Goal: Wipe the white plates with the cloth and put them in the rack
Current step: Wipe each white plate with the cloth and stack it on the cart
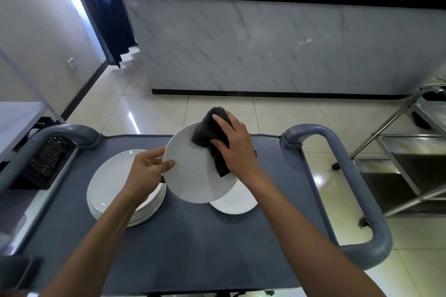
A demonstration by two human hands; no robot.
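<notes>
Below, a grey cart (217, 236) stands on tiled floor (277, 113) before a marble-fronted table (265, 43). Left hand (147, 171) pinches the tilted plate (193, 176), face toward camera; right hand (234, 147) presses the dark cloth (205, 132) on it.

Left hand (147, 169) holds white plate (193, 176); right hand (231, 144) presses dark cloth (207, 135) on it.

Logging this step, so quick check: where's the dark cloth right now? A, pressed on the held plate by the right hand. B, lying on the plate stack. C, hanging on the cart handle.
A: the right hand presses the dark cloth on the held plate, whose rim the left hand grips.
</notes>
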